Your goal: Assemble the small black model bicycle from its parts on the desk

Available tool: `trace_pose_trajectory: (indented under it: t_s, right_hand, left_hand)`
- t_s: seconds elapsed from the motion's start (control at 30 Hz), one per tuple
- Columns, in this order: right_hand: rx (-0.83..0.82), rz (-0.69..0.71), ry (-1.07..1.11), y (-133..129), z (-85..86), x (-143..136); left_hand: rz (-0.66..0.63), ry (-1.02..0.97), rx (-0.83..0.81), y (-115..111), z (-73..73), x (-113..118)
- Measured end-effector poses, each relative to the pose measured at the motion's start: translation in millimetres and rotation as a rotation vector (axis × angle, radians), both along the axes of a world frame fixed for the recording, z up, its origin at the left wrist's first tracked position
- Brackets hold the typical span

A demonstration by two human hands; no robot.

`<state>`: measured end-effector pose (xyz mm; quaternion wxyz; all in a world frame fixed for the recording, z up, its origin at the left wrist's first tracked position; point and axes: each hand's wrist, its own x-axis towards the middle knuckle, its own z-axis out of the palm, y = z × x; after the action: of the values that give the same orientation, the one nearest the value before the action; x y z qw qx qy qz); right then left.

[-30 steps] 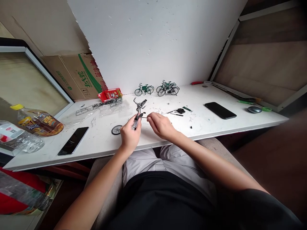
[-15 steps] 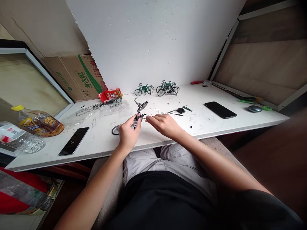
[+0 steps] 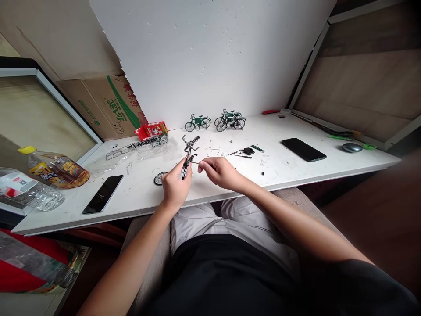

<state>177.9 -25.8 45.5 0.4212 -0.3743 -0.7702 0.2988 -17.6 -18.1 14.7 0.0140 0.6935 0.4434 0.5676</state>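
My left hand (image 3: 176, 184) is closed around a partly built model bicycle (image 3: 189, 151), with its handlebars and seat pointing up and away from me. Between thumb and fingers, the lower part of the bicycle is partly hidden. My right hand (image 3: 222, 172) pinches a small screwdriver (image 3: 194, 163); its thin shaft points left and meets the bicycle's side, though the exact contact is too small to see. A spoked black wheel (image 3: 159, 178) shows just left of my left hand, near the white table (image 3: 210, 197).
Finished model bicycles (image 3: 198, 123) stand at the back. Small black parts (image 3: 246, 151) lie right of centre. A phone (image 3: 303, 149) and a mouse (image 3: 351, 148) are on the right. On the left are another phone (image 3: 103, 194), bottles (image 3: 59, 169), a parts frame (image 3: 123, 150) and a red packet (image 3: 151, 130).
The model bicycle has turned slightly in my left hand, its handlebars now showing wider. My right hand has shifted a little and its fingers are curled more around the screwdriver.
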Motion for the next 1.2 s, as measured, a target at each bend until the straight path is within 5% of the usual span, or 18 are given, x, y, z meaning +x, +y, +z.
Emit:
trace_pose_trajectory:
  t_s: [0.13,0.23,0.47,0.8,0.97,1.2]
  right_hand:
    - [-0.41,0.159,0.333,2.2,-7.2,-8.9]
    - [-0.534,0.228,0.404,7.6,-11.6,-8.7]
    - [0.084,-0.174,-0.065,3.7,-13.6,-8.5]
    - [0.762,-0.234,-0.632,11.4,-13.8,14.7]
    - [0.732,-0.219,-0.641,12.9,-16.3,17.1]
    - [0.395,-0.102,-0.323,12.4,-20.9,8.6]
  left_hand:
    - [0.017,0.025,0.045,5.8,-6.3,-3.8]
    - [0.009,0.044,0.054,9.9,-8.7,-4.3]
    - [-0.05,-0.019,-0.056,6.8,2.1,-0.3]
    - [-0.255,-0.226,-0.209,8.0,5.5,-0.2]
    - [-0.253,-0.197,-0.224,9.2,1.5,0.1]
    - [-0.212,-0.143,-0.15,8.5,-4.4,0.1]
